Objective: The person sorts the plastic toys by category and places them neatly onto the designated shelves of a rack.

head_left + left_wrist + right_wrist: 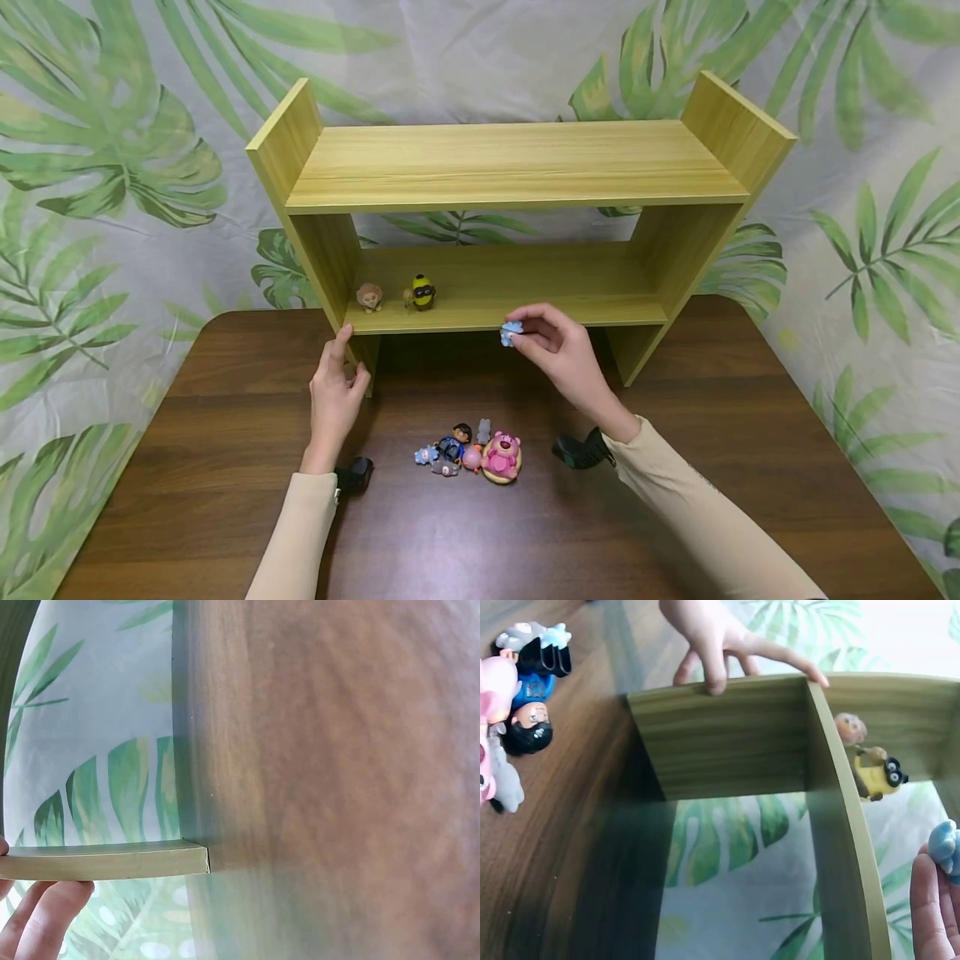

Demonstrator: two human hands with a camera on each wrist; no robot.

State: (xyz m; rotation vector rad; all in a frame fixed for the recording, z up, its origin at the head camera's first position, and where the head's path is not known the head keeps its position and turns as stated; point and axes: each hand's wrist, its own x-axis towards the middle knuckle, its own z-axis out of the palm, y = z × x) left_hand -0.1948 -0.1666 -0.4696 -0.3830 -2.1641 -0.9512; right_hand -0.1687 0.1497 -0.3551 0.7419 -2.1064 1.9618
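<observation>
My right hand (558, 350) pinches a small light-blue figurine (512, 333) between thumb and fingertips, in front of the middle board's front edge. In the right wrist view the blue figurine (945, 847) sits at the fingertips, at the right edge. My left hand (336, 396) grips the left side panel of the wooden shelf (517, 167), with fingers on both sides of the panel (112, 862). On the middle board, toward its left end, stand a tan lion-like figurine (369, 297) and a yellow figurine with black goggles (423, 293).
Several small toys lie grouped on the brown table (225, 417): a pink bear (502, 457), a dark-haired figure in blue (454, 442), a pink round toy (472, 457), grey figurines (483, 431) and another blue figurine (426, 455). A leaf-patterned cloth (112, 167) hangs behind the shelf.
</observation>
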